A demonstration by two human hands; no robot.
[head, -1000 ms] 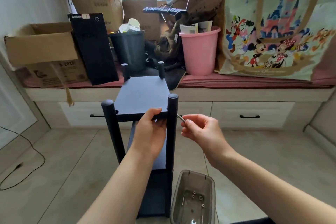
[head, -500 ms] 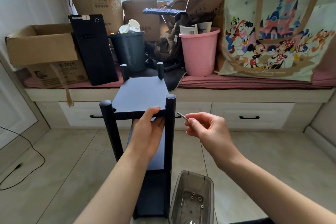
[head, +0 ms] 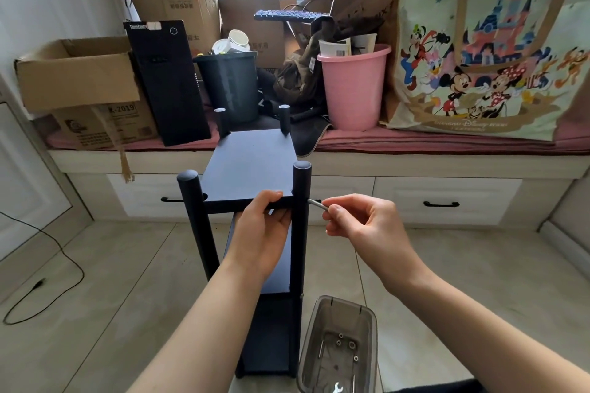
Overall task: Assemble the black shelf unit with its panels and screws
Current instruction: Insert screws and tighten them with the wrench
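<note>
Standing upright on the tiled floor [head: 95, 313] in front of the window bench [head: 415, 166]: the black shelf unit [head: 252, 166], with four round posts and its top panel [head: 249, 163] level. Gripping the near edge of that panel: the left hand [head: 260, 230], forearm rising from the lower frame edge, thumb laid on the upper face, fingers curled beneath, closed on the panel just left of the near right post [head: 301, 217]. Reaching in from the right with wrist slightly bent: the right hand [head: 360, 220], thumb and forefinger pinched shut on a slim metal tool [head: 317, 203], remaining fingers loosely folded. Meeting the outer side of the near right post at panel height: the tool's tip; whether it sits in a screw head cannot be told. Below the top panel: two lower shelves between the same posts. On the floor just right of the unit's base: a clear plastic box [head: 338, 344] holding small screws, washers and a little wrench. Along the bench top, left to right: an open cardboard box [head: 76, 73] at the left end, a black computer tower [head: 167, 83], a dark bin [head: 228, 86], a pink bucket [head: 351, 89] and a large cartoon-printed bag [head: 491, 41] toward the right end.
</note>
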